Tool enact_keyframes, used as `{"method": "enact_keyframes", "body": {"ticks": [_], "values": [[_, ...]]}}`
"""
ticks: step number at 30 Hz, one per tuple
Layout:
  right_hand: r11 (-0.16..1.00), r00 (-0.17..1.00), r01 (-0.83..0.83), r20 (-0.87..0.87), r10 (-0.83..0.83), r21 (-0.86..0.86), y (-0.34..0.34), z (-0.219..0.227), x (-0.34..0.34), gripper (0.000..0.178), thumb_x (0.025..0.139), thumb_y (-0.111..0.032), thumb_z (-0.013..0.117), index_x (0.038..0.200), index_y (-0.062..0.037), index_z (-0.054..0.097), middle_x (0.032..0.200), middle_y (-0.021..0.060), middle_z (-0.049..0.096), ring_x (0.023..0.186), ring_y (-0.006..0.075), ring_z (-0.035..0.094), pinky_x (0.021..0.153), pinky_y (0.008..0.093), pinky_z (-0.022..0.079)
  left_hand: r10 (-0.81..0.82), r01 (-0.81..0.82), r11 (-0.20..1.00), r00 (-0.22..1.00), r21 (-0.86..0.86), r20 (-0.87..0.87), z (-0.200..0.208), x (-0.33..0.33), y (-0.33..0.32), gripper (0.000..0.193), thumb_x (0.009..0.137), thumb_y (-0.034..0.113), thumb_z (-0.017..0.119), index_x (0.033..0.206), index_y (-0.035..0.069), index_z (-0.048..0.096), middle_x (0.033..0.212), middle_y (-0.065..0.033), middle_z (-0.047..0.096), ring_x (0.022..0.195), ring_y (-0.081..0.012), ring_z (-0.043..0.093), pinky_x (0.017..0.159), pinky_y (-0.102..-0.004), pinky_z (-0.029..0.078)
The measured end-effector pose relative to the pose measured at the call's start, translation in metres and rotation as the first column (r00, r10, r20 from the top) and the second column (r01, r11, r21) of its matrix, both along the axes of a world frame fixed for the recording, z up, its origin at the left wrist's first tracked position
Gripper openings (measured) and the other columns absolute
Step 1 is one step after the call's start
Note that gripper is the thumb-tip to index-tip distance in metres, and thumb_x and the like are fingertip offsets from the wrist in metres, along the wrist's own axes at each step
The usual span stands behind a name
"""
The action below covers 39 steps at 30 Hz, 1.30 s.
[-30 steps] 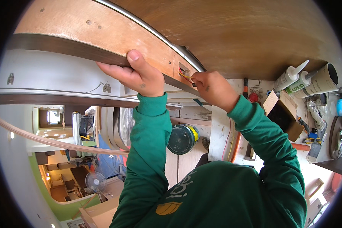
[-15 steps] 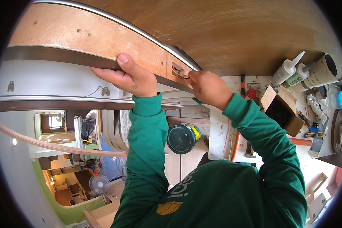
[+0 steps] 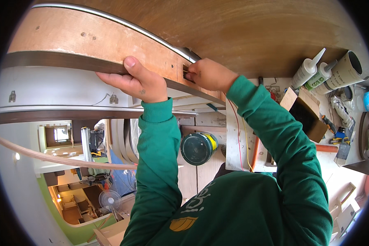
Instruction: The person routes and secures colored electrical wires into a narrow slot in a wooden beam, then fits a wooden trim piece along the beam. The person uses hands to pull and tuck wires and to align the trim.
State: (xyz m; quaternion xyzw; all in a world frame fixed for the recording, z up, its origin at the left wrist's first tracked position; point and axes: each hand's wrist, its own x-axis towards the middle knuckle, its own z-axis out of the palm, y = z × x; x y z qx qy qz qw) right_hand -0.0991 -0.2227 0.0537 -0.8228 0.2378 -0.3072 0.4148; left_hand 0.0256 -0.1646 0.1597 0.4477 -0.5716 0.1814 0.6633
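A long wooden board (image 3: 106, 39) with a dark edge runs across the top left. My left hand (image 3: 145, 84) grips its lower edge, thumb on the bare wood face and fingers underneath. My right hand (image 3: 211, 74) has its fingertips pinched at a small rectangular cutout (image 3: 186, 72) towards the board's right end. Electrical wires, thin and dark at the opening, show only slightly between those fingers; the hand hides most of them. Below the right wrist, a red wire (image 3: 237, 133) and a yellow wire (image 3: 247, 141) hang down in front of a white surface.
A dark green bucket (image 3: 196, 148) stands below, between my arms. On the right worktop are sealant tubes (image 3: 309, 69), an open cardboard box (image 3: 305, 115), an orange pipe (image 3: 327, 148) and hand tools. A curved wooden strip (image 3: 61, 158) crosses the left, with a fan (image 3: 110, 200) beyond.
My right hand has moved left, from beside the cutout to over it, covering the coloured wires seen there. The hanging red and yellow wires show longer. My left hand keeps its hold.
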Motion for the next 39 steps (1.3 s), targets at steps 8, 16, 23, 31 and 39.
{"method": "enact_keyframes", "body": {"ticks": [8,16,23,31,39], "values": [[0.845,0.989,-0.148,0.093,0.116,0.514,0.014,0.004,-0.010,0.025,0.100,-0.018,0.054,0.113,0.0000,0.067,0.089,0.0170,0.071,0.070,0.0252,0.068,0.063,0.0392,0.054,-0.097,0.110,0.987,0.989,0.114,-0.112,-0.016,0.005,0.027,0.081,0.107,0.033,0.058,0.161,-0.005,0.012,0.156,-0.0257,0.032,0.139,-0.0311,0.042,0.117,-0.0419,0.035],[0.534,0.953,-0.136,0.257,-0.159,0.834,0.092,-0.016,-0.039,0.020,0.101,-0.007,0.057,0.120,-0.0014,0.055,0.078,0.0081,0.066,0.062,0.0136,0.061,0.054,0.0285,0.050,0.054,0.435,0.444,0.859,0.783,-0.508,-0.157,-0.080,0.194,0.041,0.106,0.021,0.061,0.139,-0.002,0.054,0.123,-0.0119,0.068,0.111,-0.0208,0.066,0.097,-0.0340,0.051],[0.941,0.931,0.300,0.168,-0.325,0.156,0.097,-0.022,-0.059,0.019,0.089,-0.002,0.059,0.104,-0.0055,0.071,0.083,0.0165,0.071,0.071,0.0341,0.069,0.066,0.0437,0.056,-0.109,0.402,0.341,0.915,0.850,-0.389,-0.161,-0.089,0.201,0.024,0.101,0.012,0.066,0.120,-0.003,0.065,0.109,-0.0158,0.075,0.100,-0.0229,0.073,0.086,-0.0324,0.056],[0.957,0.983,0.063,-0.149,-0.109,-0.283,0.015,0.019,-0.083,0.022,0.082,-0.010,0.065,0.099,-0.0137,0.079,0.089,0.0163,0.074,0.088,0.0381,0.071,0.077,0.0471,0.057,-0.142,-0.225,0.773,0.850,0.593,0.507,-0.082,-0.036,0.102,0.028,0.091,0.010,0.069,0.119,0.004,0.067,0.095,-0.0151,0.071,0.085,-0.0356,0.067,0.077,-0.0427,0.053],[0.995,0.994,0.099,0.042,-0.098,-0.019,0.033,0.027,-0.063,0.012,0.086,-0.009,0.068,0.094,-0.0015,0.073,0.086,0.0216,0.070,0.081,0.0433,0.065,0.071,0.0456,0.053,0.002,-0.421,0.716,0.798,0.556,0.602,-0.075,-0.035,0.060,0.026,0.093,0.015,0.067,0.118,0.012,0.068,0.087,-0.0117,0.074,0.073,-0.0349,0.072,0.060,-0.0457,0.057]]}}
